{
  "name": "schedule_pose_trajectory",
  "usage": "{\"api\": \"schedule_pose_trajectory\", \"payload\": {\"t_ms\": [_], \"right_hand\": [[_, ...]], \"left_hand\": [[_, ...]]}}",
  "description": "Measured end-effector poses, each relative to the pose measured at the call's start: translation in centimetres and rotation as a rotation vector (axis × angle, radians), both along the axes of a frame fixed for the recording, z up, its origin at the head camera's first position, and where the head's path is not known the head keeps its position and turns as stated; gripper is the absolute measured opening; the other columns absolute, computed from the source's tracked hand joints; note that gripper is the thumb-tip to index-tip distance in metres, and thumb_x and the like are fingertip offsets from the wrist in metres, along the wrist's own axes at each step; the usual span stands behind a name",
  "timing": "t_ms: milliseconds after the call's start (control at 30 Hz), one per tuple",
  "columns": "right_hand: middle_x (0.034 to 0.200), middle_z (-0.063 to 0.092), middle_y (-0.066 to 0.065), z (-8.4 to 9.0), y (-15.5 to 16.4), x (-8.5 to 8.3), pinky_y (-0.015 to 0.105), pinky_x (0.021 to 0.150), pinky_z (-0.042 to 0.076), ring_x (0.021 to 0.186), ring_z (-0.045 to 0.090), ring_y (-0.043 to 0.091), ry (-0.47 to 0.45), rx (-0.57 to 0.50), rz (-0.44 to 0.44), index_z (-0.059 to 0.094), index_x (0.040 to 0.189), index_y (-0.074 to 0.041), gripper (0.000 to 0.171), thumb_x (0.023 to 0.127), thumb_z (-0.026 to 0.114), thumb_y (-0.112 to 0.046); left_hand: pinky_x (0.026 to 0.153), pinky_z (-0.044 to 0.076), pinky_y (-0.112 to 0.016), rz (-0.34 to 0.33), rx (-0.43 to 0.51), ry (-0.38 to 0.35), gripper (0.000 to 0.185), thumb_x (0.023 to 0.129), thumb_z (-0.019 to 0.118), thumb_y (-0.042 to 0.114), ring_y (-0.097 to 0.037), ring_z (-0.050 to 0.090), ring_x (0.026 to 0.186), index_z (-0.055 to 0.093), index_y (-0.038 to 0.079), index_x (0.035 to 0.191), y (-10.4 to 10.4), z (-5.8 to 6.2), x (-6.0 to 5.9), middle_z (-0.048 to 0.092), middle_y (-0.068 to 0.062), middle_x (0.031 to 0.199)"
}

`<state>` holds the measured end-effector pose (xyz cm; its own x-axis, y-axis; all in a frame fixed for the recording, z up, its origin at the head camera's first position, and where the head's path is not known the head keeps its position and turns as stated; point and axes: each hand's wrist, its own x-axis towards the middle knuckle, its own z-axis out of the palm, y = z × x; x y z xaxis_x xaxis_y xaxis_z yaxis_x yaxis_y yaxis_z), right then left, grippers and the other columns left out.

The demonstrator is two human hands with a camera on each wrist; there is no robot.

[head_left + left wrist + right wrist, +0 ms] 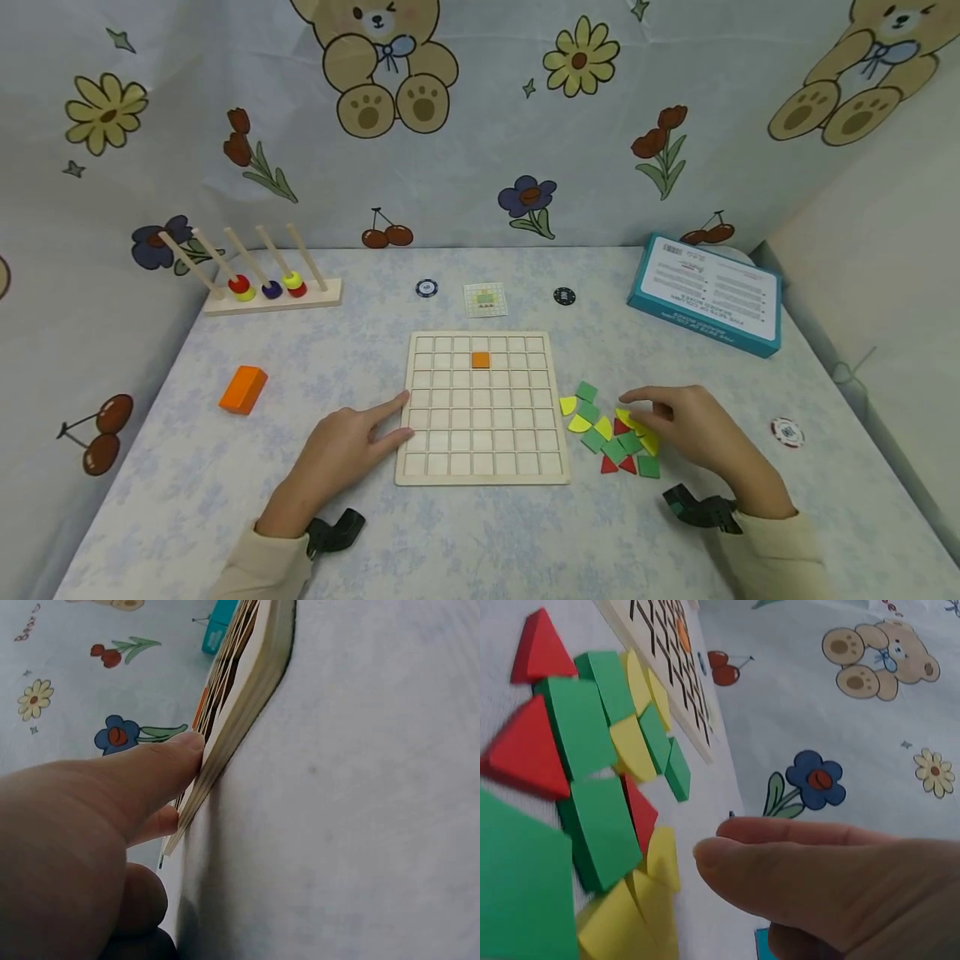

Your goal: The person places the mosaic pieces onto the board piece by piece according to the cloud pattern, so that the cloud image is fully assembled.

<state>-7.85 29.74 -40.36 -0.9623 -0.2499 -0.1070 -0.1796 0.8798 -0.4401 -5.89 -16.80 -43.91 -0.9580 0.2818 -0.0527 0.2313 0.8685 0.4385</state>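
A pale wooden grid board (482, 408) lies flat, with one orange square tile (480, 360) in a cell near its far side. My left hand (341, 454) is at the board's left edge, thumb and index fingertips touching the rim. In the left wrist view the index finger and thumb (169, 761) reach along that edge. To the right of the board is a loose group of green squares (613, 451), yellow quarter-round pieces (580, 423) and red triangles (609, 465). My right hand (693, 429) hovers at the group's right side, thumb and index finger extended, nothing held between them.
A peg stand (273, 304) with coloured beads stands at the back left, an orange block (243, 390) in front of it. A pattern card (486, 300) lies behind the board between two chips (427, 288). A teal box (705, 292) and a red-white chip (787, 432) sit right.
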Motion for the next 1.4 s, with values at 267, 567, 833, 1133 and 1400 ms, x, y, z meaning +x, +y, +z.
{"api": "schedule_pose_trajectory", "payload": {"t_ms": [267, 567, 833, 1133, 1400], "right_hand": [[0.058, 0.04, -0.005, -0.9, 0.2, 0.3, 0.028, 0.051, 0.03, 0.055, 0.04, 0.013, -0.01, 0.048, 0.004, 0.077, 0.114, -0.016, 0.027, 0.089, 0.081, -0.024], [0.058, 0.043, -0.006, -1.2, -1.1, 0.3, 0.03, 0.053, 0.031, 0.055, 0.04, 0.014, 0.07, 0.113, -0.029, 0.077, 0.117, -0.012, 0.029, 0.092, 0.078, -0.026], [0.087, 0.074, 0.002, -2.7, -1.8, 0.2, 0.029, 0.054, 0.034, 0.06, 0.044, 0.014, 0.148, 0.036, -0.054, 0.075, 0.127, -0.019, 0.032, 0.096, 0.072, -0.014], [0.055, 0.038, -0.005, -3.2, -1.6, 0.3, 0.03, 0.049, 0.029, 0.051, 0.038, 0.015, 0.22, 0.047, -0.12, 0.074, 0.123, -0.013, 0.034, 0.094, 0.077, -0.03], [0.057, 0.042, -0.005, -4.1, -2.1, -0.1, 0.031, 0.05, 0.03, 0.052, 0.038, 0.014, 0.219, 0.068, -0.115, 0.074, 0.119, -0.012, 0.041, 0.092, 0.077, -0.042]], "left_hand": [[0.048, 0.024, -0.028, 0.002, 0.002, 0.013, 0.061, 0.095, 0.069, 0.052, -0.007, 0.022, 0.045, 0.057, 0.025, 0.148, 0.0, 0.0, 0.1, 0.034, 0.01, 0.047], [0.048, 0.024, -0.028, -0.003, -0.005, 0.028, 0.061, 0.095, 0.069, 0.052, -0.007, 0.023, 0.045, 0.056, 0.025, 0.148, -0.2, -0.1, 0.2, 0.035, 0.009, 0.047], [0.048, 0.025, -0.028, -0.005, -0.008, 0.019, 0.062, 0.095, 0.068, 0.053, -0.007, 0.023, 0.045, 0.056, 0.025, 0.149, -0.1, -0.2, 0.2, 0.035, 0.01, 0.047], [0.049, 0.024, -0.028, -0.006, -0.005, 0.021, 0.062, 0.095, 0.068, 0.052, -0.007, 0.021, 0.046, 0.056, 0.025, 0.149, 0.0, -0.2, 0.2, 0.033, 0.01, 0.047], [0.049, 0.024, -0.027, -0.003, -0.012, 0.036, 0.061, 0.095, 0.07, 0.051, -0.007, 0.022, 0.046, 0.057, 0.025, 0.148, 0.0, -0.2, 0.1, 0.031, 0.011, 0.048]]}}
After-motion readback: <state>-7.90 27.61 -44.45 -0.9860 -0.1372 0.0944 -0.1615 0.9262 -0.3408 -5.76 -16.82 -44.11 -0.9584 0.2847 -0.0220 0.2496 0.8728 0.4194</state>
